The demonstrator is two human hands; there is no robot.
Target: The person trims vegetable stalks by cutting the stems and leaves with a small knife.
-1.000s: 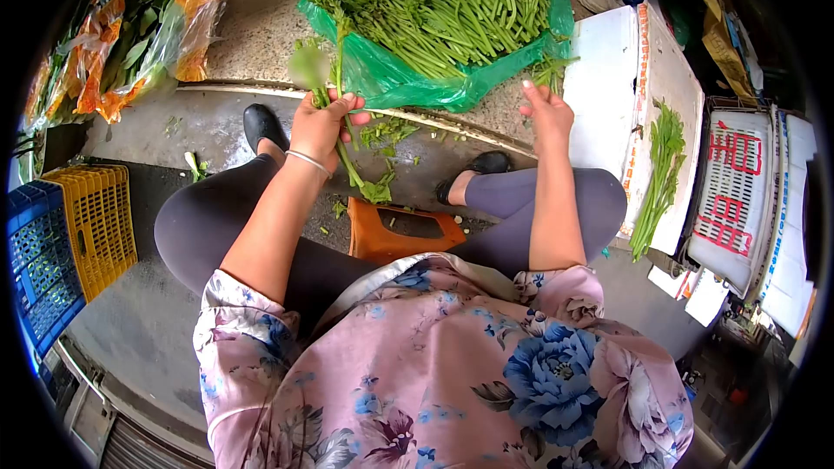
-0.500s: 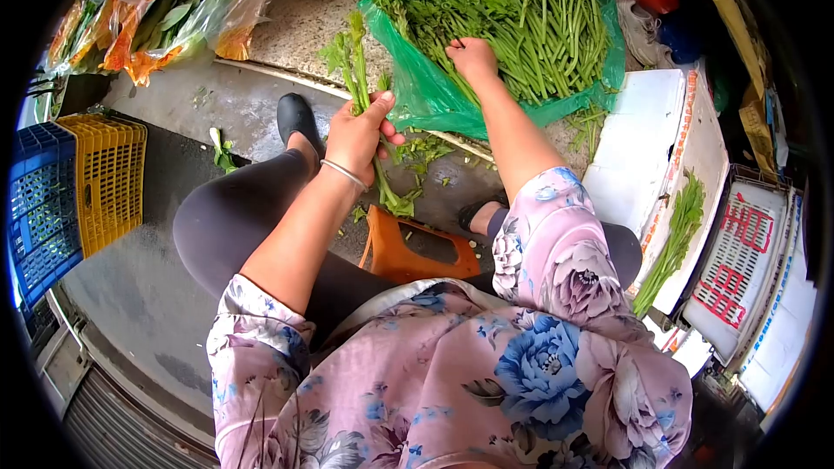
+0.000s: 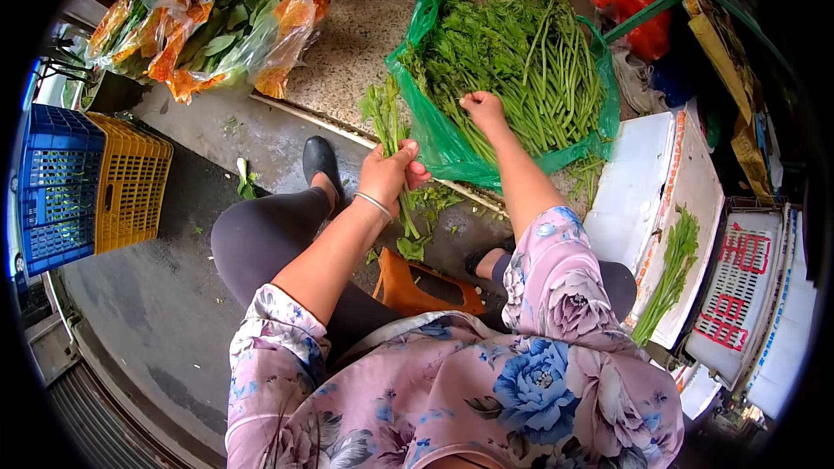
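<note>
"Several leafy green stalks (image 3: 386,113), don't we see, in a slim bunch?"

"Yes, leafy on top, with pale green stems poking out below our left hand (image 3: 388,175), which clamps them beside the green bag (image 3: 434,146)."

"And our right hand (image 3: 485,113)?"

"Apart from the left, curled over the bag's heaped greens (image 3: 530,61) (whether around anything, we cannot tell)."
</note>
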